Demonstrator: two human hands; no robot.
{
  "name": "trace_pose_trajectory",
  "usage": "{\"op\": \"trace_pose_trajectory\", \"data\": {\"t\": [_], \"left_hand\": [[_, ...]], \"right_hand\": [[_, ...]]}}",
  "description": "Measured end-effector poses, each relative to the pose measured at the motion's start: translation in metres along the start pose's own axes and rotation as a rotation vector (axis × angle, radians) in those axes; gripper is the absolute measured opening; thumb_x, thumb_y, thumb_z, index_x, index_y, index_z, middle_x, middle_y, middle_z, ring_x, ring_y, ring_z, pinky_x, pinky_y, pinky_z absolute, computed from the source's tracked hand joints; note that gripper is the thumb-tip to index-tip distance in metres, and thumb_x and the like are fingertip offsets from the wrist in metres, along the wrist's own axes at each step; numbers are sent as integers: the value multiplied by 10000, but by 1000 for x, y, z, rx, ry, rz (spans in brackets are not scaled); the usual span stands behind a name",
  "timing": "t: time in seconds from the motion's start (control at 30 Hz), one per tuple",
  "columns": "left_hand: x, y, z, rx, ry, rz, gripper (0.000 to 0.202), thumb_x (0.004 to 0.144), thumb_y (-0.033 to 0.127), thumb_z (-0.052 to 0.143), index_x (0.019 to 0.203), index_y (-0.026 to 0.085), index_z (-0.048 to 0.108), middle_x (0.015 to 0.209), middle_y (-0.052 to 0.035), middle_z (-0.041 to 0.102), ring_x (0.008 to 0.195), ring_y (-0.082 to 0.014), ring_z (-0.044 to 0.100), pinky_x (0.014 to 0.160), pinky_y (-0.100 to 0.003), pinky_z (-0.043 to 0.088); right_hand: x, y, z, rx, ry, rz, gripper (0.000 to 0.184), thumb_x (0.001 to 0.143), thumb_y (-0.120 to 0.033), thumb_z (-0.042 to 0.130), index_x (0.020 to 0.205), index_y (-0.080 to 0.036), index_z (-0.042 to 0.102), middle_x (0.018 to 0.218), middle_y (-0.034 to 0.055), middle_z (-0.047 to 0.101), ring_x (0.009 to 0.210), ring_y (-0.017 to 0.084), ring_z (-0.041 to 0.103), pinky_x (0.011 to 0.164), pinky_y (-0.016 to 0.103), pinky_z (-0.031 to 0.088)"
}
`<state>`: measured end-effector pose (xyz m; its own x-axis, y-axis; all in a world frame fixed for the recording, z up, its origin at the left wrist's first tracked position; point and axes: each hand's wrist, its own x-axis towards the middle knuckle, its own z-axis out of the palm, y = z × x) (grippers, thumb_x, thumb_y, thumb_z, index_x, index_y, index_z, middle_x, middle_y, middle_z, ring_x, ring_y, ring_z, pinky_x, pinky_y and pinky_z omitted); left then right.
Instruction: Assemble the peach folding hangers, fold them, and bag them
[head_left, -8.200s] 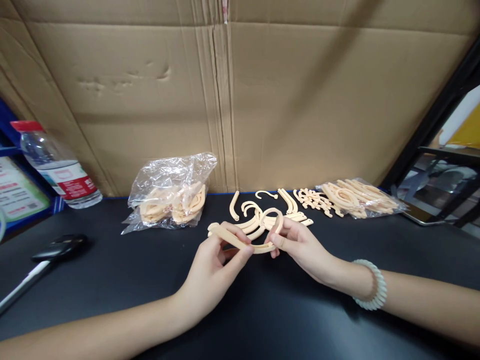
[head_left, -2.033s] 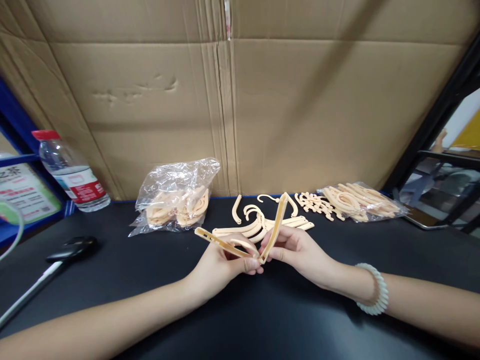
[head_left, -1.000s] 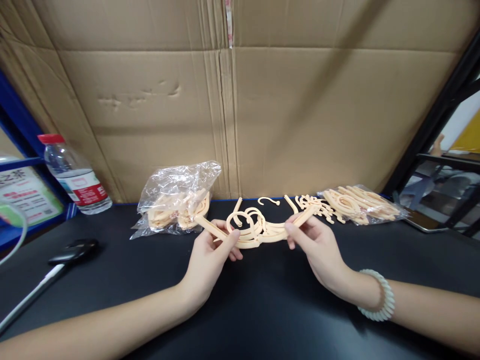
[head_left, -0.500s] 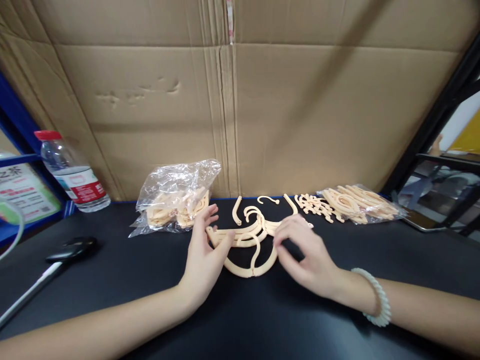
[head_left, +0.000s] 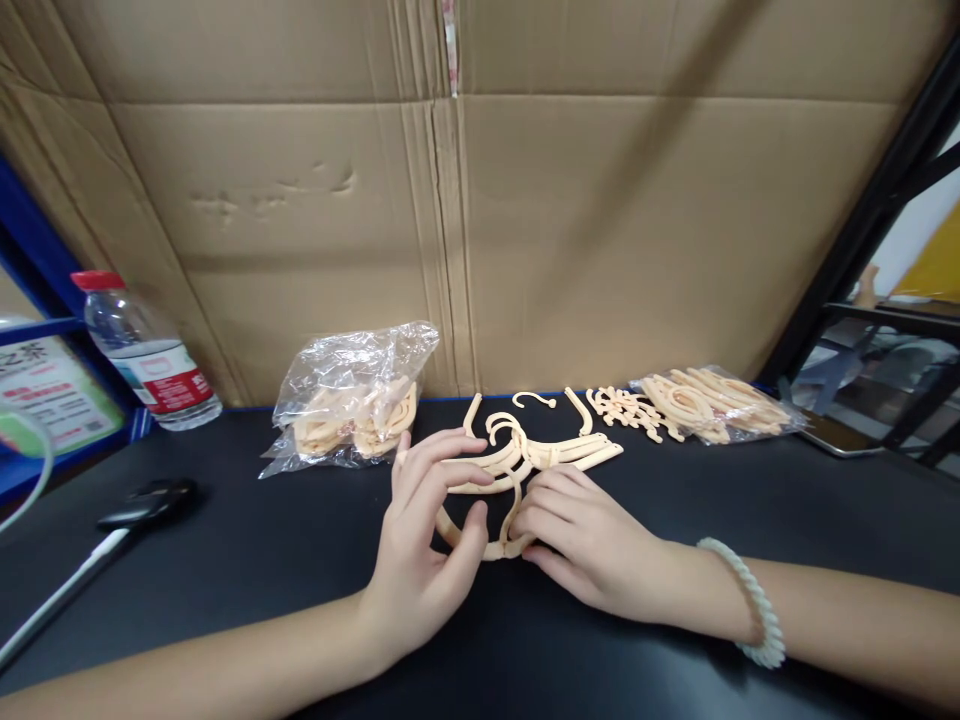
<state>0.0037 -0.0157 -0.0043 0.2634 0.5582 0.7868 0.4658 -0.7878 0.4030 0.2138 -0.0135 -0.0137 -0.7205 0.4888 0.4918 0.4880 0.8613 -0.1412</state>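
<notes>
I see one curved hanger part (head_left: 495,551) lying on the black bench (head_left: 225,560) near its middle, between my two hands. The left hand (head_left: 424,570) has a half open grip with only the thumb touching the part; the right hand (head_left: 581,545) bends its fingers down on it, but I cannot tell if this grip is closed. Along the far edge are one loose pile (head_left: 547,452), two bags, the left bag (head_left: 349,400) and the right bag (head_left: 712,400), and one bottle (head_left: 146,350).

Cardboard (head_left: 600,230) fills the upper frame. A bottle (head_left: 146,350) is at mid left, with a black device (head_left: 146,500) on the table (head_left: 225,570) below it. A left bag (head_left: 352,390) lies left of centre and a right bag (head_left: 712,400) at mid right.
</notes>
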Motion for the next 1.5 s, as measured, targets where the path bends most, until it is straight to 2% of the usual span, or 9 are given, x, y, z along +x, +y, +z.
{"op": "trace_pose_trajectory", "data": {"t": [0.27,0.57,0.7,0.8,0.93,1.03,1.17,1.33,1.5], "left_hand": [[0,0,0,58,1,121,237,841,18,517,933,229,573,1128,-63,624,1181,-251,527,1130,-580,214],[2,-1,-1,98,16,103,208,860,32,523,854,227,595,1215,-72,577,1222,-284,500,1100,-650,234],[-3,5,-4,115,29,170,242,814,0,513,813,225,604,1215,-59,577,1253,-288,471,1131,-665,149],[-7,9,-6,79,-16,351,249,755,-1,510,796,221,614,1117,-32,640,1193,-274,517,1145,-634,154],[-7,8,-1,101,-331,560,181,787,89,538,914,177,634,977,-29,710,987,-226,604,1064,-476,345],[-4,7,4,188,-506,404,143,831,135,537,931,173,631,918,-27,700,873,-200,615,1011,-450,369],[-2,8,6,267,-559,193,168,840,207,533,967,192,642,965,-56,667,972,-254,584,1009,-492,350],[-2,8,5,311,-580,128,238,835,285,542,1035,204,641,1074,-77,640,1087,-301,524,1035,-528,316],[-4,6,6,320,-587,111,238,837,297,539,1040,214,631,1120,-79,622,1114,-299,514,1028,-521,322]], "right_hand": [[1,-1,-2,-93,89,-81,149,949,-106,454,885,-151,581,829,61,612,786,176,519,766,314,455],[-3,31,3,-38,442,128,88,920,-124,552,989,-179,560,918,62,625,841,177,573,747,314,476],[-2,35,1,-4,513,252,35,920,-160,552,933,-192,556,859,38,607,782,164,559,693,298,453],[-1,33,1,-58,468,279,26,892,-164,566,897,-189,563,831,33,616,770,173,545,705,319,427],[-3,28,3,-240,211,327,60,808,-144,610,822,-190,573,806,30,638,848,223,533,766,368,374],[-3,25,3,-297,104,363,52,793,-145,589,825,-183,573,851,45,644,887,237,518,792,377,358],[-1,25,3,-323,61,415,67,782,-137,558,832,-182,562,865,50,618,895,240,501,810,382,351],[-1,28,4,-330,62,439,162,781,-68,507,888,-181,554,957,64,586,922,242,491,801,381,352],[-2,28,6,-262,96,317,190,825,-38,461,905,-184,555,940,66,579,902,232,477,783,367,372]]}}
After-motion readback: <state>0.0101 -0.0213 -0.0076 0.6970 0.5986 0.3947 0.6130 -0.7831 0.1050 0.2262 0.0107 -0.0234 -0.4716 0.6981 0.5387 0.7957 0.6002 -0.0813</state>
